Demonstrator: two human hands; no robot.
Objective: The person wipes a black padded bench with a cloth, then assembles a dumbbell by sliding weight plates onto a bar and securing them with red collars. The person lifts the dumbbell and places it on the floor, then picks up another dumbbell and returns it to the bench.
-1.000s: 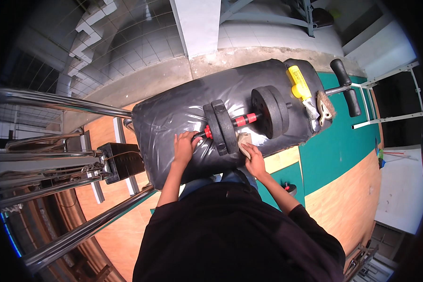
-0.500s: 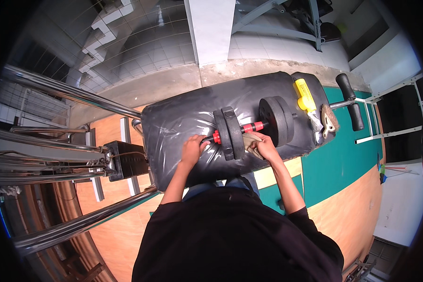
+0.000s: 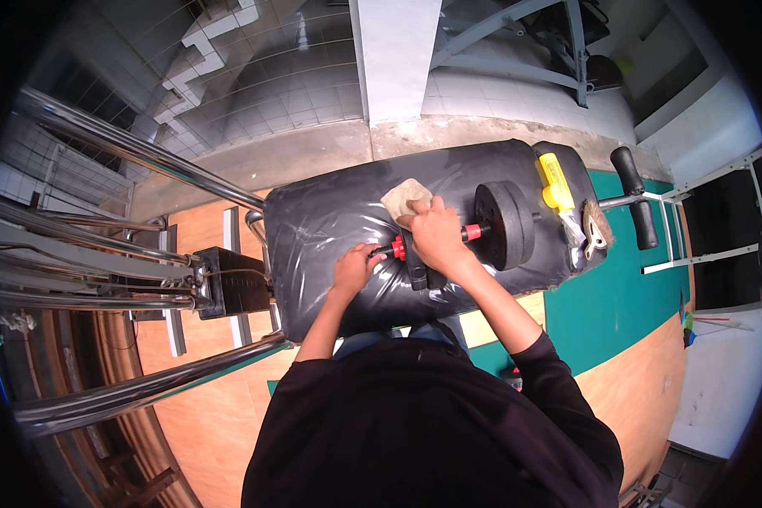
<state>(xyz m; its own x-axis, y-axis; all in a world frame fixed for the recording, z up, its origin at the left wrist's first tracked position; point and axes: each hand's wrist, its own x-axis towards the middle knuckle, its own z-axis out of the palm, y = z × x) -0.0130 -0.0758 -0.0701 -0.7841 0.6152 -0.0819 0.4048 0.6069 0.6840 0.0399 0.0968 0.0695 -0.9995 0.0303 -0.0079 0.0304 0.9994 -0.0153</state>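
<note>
A dumbbell with black weight plates (image 3: 506,224) and a red-and-black bar (image 3: 472,232) lies across a black padded bench (image 3: 313,229). My left hand (image 3: 356,269) is closed around the bar's left end, beside its red collar (image 3: 398,247). Over the left-hand plates is my right hand (image 3: 438,237), its fingers pressing a beige cloth (image 3: 406,200) to their far side. Those plates are mostly hidden under the hand; a lower edge (image 3: 416,275) shows.
A yellow bottle (image 3: 555,179) and a brush with brown bristles (image 3: 597,227) lie on the bench's right end. Padded rollers (image 3: 633,199) stand beyond it. Chrome rails (image 3: 144,157) and a black weight block (image 3: 233,284) are at the left. A white pillar (image 3: 396,59) rises behind.
My right hand and the cloth have moved from the near right side of the left-hand plates up over them to their far side. My left hand stays at the bar's end.
</note>
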